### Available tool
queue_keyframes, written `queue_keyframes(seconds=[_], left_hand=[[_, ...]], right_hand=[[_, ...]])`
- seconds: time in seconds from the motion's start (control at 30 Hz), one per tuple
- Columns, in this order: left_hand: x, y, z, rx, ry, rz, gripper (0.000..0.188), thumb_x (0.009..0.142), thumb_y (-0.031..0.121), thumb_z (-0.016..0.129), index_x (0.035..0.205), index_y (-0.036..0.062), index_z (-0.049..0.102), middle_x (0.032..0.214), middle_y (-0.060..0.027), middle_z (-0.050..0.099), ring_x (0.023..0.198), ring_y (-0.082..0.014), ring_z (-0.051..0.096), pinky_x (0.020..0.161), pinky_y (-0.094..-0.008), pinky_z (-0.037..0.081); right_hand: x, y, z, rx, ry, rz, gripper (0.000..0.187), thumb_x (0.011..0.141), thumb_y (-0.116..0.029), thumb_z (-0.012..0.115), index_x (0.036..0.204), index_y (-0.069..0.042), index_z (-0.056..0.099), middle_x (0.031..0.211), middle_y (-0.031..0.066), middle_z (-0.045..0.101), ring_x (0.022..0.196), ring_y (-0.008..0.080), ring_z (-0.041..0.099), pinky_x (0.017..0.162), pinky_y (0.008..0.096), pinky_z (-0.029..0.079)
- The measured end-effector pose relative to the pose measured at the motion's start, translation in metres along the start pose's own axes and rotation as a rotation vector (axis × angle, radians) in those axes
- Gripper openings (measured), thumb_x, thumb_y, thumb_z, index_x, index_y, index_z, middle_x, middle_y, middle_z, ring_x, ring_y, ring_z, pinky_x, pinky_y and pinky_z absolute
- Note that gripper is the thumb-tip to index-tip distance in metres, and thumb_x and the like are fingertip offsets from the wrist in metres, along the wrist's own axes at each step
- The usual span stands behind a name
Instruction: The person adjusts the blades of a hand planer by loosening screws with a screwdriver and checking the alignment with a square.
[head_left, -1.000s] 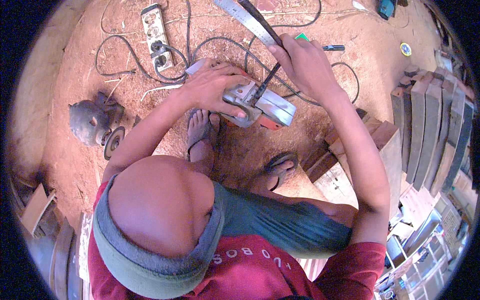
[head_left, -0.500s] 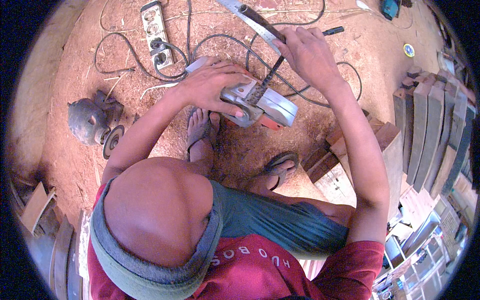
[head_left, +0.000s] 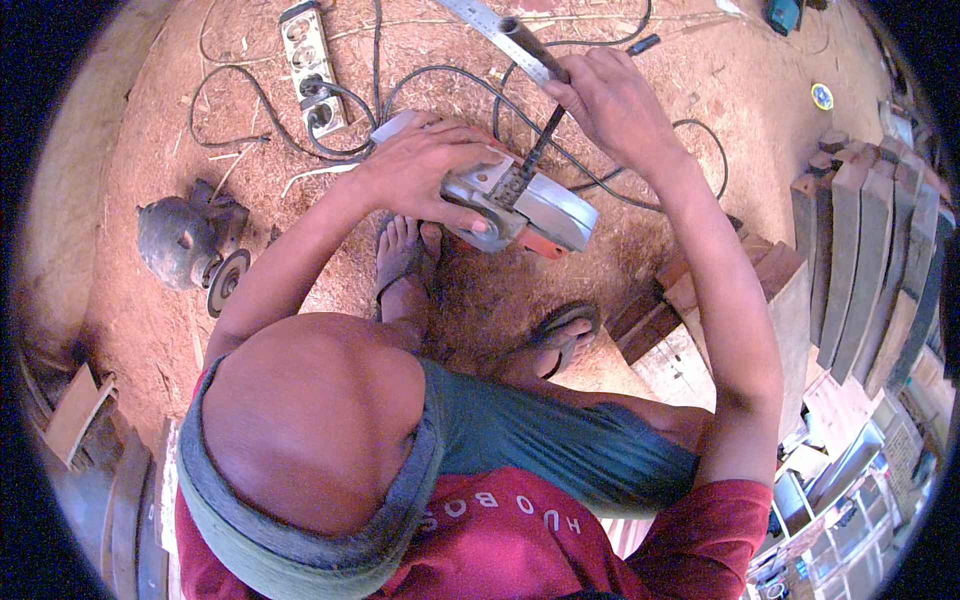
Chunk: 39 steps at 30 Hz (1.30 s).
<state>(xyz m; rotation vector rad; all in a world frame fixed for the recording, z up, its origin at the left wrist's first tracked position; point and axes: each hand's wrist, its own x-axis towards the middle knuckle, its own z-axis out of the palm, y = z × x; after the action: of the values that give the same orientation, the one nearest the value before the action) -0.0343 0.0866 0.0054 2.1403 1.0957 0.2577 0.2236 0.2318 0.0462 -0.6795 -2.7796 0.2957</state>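
Over ground (head_left: 770,110), metal tool (head_left: 558,210) slanting lengthwise lower-right, left fingers (head_left: 466,137) spread, gripping it, right fingers (head_left: 600,64) clasping handle (head_left: 530,45).

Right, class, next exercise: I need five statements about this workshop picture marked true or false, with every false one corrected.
1. The right hand grips a dark wrench. True.
2. The left hand is well away from the power tool. False: it rests on the tool.
3. Two plugs sit in the power strip. True.
4. The ruler is left of the power strip. False: it is to the right.
5. Pieces of wood stand at the picture's right side. True.
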Motion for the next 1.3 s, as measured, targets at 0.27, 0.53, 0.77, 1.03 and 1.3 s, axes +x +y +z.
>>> queue_keyframes(seconds=[0.27, 0.53, 0.77, 1.03, 1.3], left_hand=[[-0.001, 0.0, 0.005, 0.074, 0.105, 0.046, 0.091, 0.074, 0.073, 0.078, 0.143, 0.015, 0.065, 0.142, -0.011, 0.065, 0.134, -0.0317, 0.058, 0.111, -0.0496, 0.038], [-0.001, -0.002, 0.005, 0.028, 0.106, 0.06, 0.09, 0.073, 0.07, 0.08, 0.143, 0.0154, 0.065, 0.141, -0.0101, 0.066, 0.135, -0.0311, 0.058, 0.111, -0.0506, 0.038], [0.001, -0.002, 0.006, 0.015, 0.075, 0.033, 0.089, 0.072, 0.07, 0.081, 0.142, 0.0169, 0.065, 0.142, -0.0083, 0.065, 0.136, -0.0296, 0.058, 0.109, -0.0515, 0.039], [-0.003, 0.009, 0.011, 0.142, 0.057, -0.065, 0.1, 0.073, 0.08, 0.074, 0.151, 0.0205, 0.055, 0.148, -0.0074, 0.061, 0.138, -0.0272, 0.057, 0.105, -0.0572, 0.036], [-0.002, 0.012, 0.011, 0.193, 0.064, -0.086, 0.103, 0.072, 0.083, 0.071, 0.156, 0.027, 0.05, 0.149, -0.0111, 0.06, 0.139, -0.0307, 0.056, 0.099, -0.058, 0.037]], right_hand=[[0.002, 0.003, -0.012, 0.111, 0.005, 0.041, 0.041, 0.113, -0.037, 0.046, 0.132, -0.008, 0.069, 0.103, 0.0182, 0.072, 0.103, 0.039, 0.066, 0.097, 0.049, 0.05], [0.024, -0.023, -0.033, 0.122, -0.248, 0.302, 0.051, 0.113, -0.05, 0.042, 0.124, -0.011, 0.073, 0.095, 0.0214, 0.075, 0.095, 0.0453, 0.07, 0.083, 0.0547, 0.054], [0.027, -0.019, -0.021, 0.011, -0.237, 0.409, 0.06, 0.111, -0.057, 0.041, 0.104, -0.009, 0.078, 0.083, 0.0248, 0.073, 0.082, 0.0483, 0.072, 0.075, 0.0581, 0.057], [0.021, -0.022, -0.013, -0.059, -0.194, 0.411, 0.067, 0.112, -0.055, 0.041, 0.091, -0.004, 0.077, 0.076, 0.0277, 0.071, 0.077, 0.0504, 0.071, 0.075, 0.0593, 0.058], [0.012, -0.014, 0.0, -0.212, -0.184, 0.338, 0.041, 0.115, -0.04, 0.04, 0.127, -0.02, 0.072, 0.079, 0.0221, 0.072, 0.074, 0.0459, 0.072, 0.066, 0.0564, 0.059]])
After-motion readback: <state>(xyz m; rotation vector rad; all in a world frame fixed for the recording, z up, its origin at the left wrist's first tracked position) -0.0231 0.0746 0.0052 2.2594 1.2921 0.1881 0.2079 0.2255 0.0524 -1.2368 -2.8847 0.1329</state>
